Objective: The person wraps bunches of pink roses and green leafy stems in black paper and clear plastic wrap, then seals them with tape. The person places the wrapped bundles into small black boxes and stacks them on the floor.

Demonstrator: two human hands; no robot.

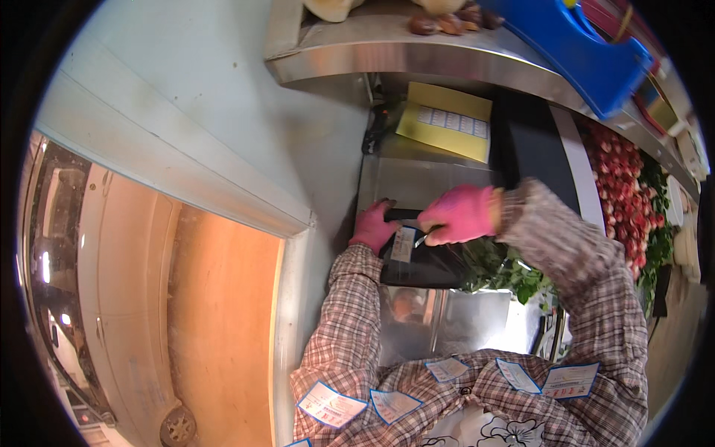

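Note:
Before me lies a flat black tray (427,269), which looks covered in clear film, with a white, blue-edged label (403,244) bearing writing on it. My left hand (374,226), in a pink glove, holds the tray's upper left corner, thumb apart from the fingers. Just right of the label is my right hand (461,215), also gloved in pink and slightly blurred. It grips a small metal tool (420,241) whose tip points at the label's edge; the rest is hidden in the fist. Green leaves (514,274) lie beside the tray, under my right forearm.
Beyond my hands, a yellow sheet (444,123) carries printed labels. A steel shelf (391,61) overhangs it, with a blue plastic holder (581,56) on top. Bunched red-and-white radishes (620,190) fill the right. A pale wall (223,112) bounds the left. Blue-edged labels (332,403) stick to my shirt.

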